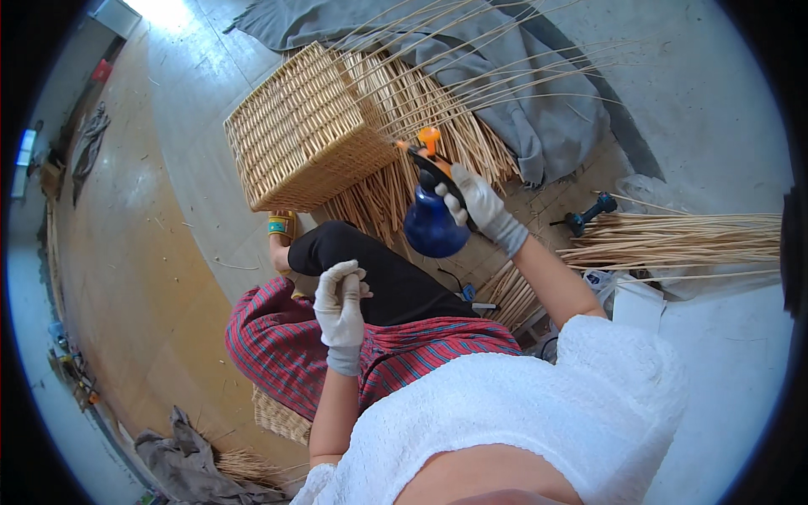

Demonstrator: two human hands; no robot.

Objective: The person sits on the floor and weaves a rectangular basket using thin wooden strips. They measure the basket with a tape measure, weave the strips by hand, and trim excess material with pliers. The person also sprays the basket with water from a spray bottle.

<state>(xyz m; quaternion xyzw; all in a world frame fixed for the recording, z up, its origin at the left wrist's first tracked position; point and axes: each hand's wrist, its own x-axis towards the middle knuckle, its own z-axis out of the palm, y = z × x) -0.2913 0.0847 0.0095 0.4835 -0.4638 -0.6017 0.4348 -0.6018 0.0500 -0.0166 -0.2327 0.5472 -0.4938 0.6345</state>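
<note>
My right hand (480, 202), in a white glove, is wrapped round a blue spray bottle (435, 223) with a black and orange head. Its nozzle points left, close to the lower right corner of a woven wicker basket (295, 126). The basket rests tilted on a heap of rods, and long unwoven willow rods (471, 84) fan out from its right side. Over my lap, my left hand (341, 305) is also gloved and raised, its fingers curled closed with nothing visible in them.
Loose rods (480, 143) lie under and beside the basket on a grey cloth (539, 109). To the right are a dark cordless power tool (587, 213) and a bundle of rods (682, 240). A crumpled cloth (181, 454) lies at lower left, on the floor.
</note>
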